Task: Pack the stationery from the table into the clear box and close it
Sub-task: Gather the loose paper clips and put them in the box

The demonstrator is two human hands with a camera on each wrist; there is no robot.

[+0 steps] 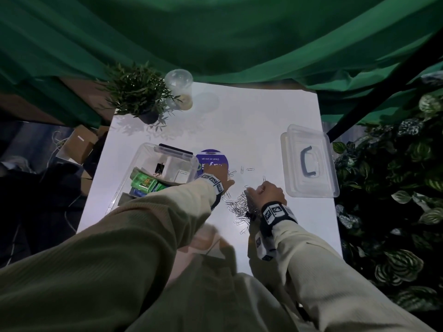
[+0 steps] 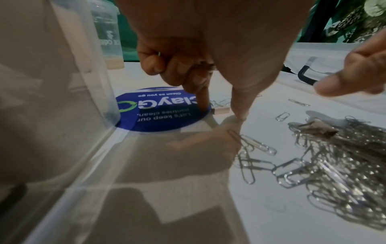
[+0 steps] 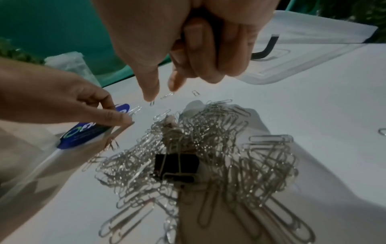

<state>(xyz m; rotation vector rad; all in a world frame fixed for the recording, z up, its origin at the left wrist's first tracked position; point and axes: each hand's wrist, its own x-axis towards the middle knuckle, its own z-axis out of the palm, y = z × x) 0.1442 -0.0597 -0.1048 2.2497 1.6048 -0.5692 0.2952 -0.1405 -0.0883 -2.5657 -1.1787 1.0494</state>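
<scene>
A heap of silver paper clips (image 1: 239, 207) lies mid-table with a black binder clip (image 3: 177, 165) in it; loose clips (image 1: 250, 169) lie scattered behind it. The clear box (image 1: 143, 161) stands open at the left and holds green items and a black binder clip. My left hand (image 1: 225, 180) is beside the box; its curled fingers hold some clips (image 2: 205, 66), and its thumb (image 2: 240, 113) presses a clip (image 2: 254, 145) on the table. My right hand (image 1: 263, 191) hovers over the heap's far edge, fingers curled into the palm, thumb (image 3: 150, 89) and forefinger down at a small clip (image 3: 152, 103).
The box's clear lid (image 1: 294, 144) with its dark handle lies flat at the right. A round blue sticker (image 1: 212, 159) sits beside the box. A potted plant (image 1: 139, 92) and a plastic cup (image 1: 179, 89) stand at the back left. Foliage borders the table's right edge.
</scene>
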